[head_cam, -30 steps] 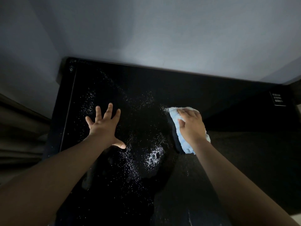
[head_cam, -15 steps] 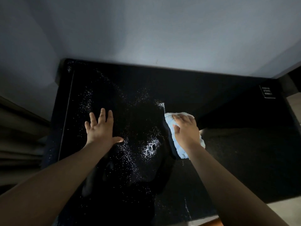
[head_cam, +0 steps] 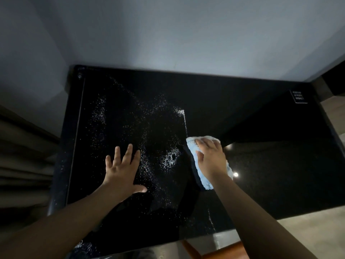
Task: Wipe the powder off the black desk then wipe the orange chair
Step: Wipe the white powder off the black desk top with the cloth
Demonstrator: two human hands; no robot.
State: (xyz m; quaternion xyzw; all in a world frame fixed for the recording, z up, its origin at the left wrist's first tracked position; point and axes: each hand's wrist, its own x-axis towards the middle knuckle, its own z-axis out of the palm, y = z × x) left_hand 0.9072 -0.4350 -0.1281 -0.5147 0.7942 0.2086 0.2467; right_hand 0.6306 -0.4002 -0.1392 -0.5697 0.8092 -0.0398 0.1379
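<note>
A glossy black desk [head_cam: 270, 165] fills the middle of the view. White powder [head_cam: 169, 159] is scattered over its left and centre parts, with a thin ridge of powder [head_cam: 185, 120] running up from the cloth. My right hand [head_cam: 211, 159] presses flat on a light blue cloth [head_cam: 204, 181] on the desk. My left hand [head_cam: 122, 171] rests flat on the desk with fingers spread, left of the thickest powder. A piece of the orange chair [head_cam: 224, 251] shows below the desk's near edge.
A pale wall [head_cam: 177, 34] stands behind the desk. Curtain folds [head_cam: 22, 156] hang on the left. A small white label [head_cam: 298, 97] sits at the desk's back right corner. Light floor [head_cam: 317, 227] shows at the lower right.
My right hand has drawn the cloth toward me, leaving a thin powder ridge behind it. My left hand's fingers have come closer together. The view has shifted so the near desk edge and chair show.
</note>
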